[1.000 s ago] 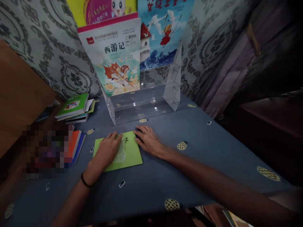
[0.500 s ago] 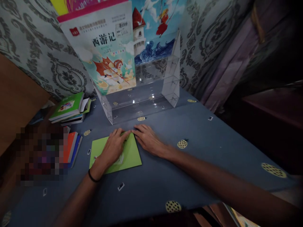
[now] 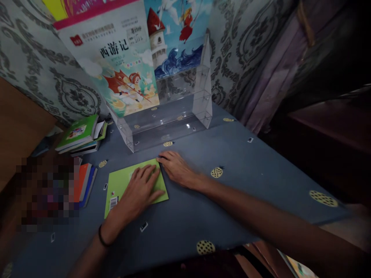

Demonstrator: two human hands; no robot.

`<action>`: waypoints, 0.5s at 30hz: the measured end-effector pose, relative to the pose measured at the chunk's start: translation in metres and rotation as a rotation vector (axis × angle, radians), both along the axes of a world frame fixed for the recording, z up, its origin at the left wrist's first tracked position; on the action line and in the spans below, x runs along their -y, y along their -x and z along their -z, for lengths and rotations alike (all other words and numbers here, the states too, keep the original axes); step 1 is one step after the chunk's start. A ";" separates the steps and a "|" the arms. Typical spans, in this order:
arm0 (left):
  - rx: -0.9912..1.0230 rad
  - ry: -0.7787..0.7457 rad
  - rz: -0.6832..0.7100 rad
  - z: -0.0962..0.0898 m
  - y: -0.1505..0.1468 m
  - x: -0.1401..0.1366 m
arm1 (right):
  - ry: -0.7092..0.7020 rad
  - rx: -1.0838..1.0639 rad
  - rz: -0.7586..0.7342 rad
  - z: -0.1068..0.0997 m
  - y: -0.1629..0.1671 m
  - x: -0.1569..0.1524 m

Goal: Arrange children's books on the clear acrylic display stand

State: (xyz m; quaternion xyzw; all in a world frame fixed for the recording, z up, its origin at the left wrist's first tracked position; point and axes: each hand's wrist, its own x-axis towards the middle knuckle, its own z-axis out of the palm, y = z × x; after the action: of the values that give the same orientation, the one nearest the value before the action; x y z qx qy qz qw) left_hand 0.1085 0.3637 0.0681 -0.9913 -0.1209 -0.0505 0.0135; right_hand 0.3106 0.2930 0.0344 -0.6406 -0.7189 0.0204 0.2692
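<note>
A thin green book (image 3: 118,185) lies flat on the blue tablecloth (image 3: 232,181), a barcode at its near left corner. My left hand (image 3: 142,191) rests flat on its right half, fingers spread. At the book's far right corner my right hand (image 3: 175,168) lies palm down, fingertips touching the edge. Just beyond both hands stands a clear acrylic book rack (image 3: 171,119), with a pale picture book (image 3: 113,65) and a blue picture book (image 3: 176,42) upright in it.
A stack of books with a green cover on top (image 3: 79,135) lies at the left. Orange and blue books (image 3: 85,183) sit nearer, beside a blurred patch. Patterned wallpaper is behind, a dark curtain (image 3: 275,77) at the right. The table's front edge is close to me.
My left hand has slid back across the green book toward me. The book's barcode corner now shows. The right hand stays at the far corner. The view has tilted slightly.
</note>
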 end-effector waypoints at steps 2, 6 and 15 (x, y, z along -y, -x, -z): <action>-0.019 0.000 0.032 -0.001 0.012 0.009 | 0.004 0.002 -0.003 0.000 0.000 0.001; -0.037 -0.059 0.007 0.003 0.029 0.014 | 0.012 0.016 0.006 0.000 0.001 0.002; -0.108 -0.260 0.101 0.009 0.033 0.025 | 0.032 0.017 0.007 -0.002 0.003 0.002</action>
State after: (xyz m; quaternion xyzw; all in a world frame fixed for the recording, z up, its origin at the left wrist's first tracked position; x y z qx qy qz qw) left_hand 0.0756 0.3389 0.0590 -0.9872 -0.0625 -0.0130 0.1460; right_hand 0.3080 0.2913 0.0368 -0.6473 -0.7186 0.0256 0.2527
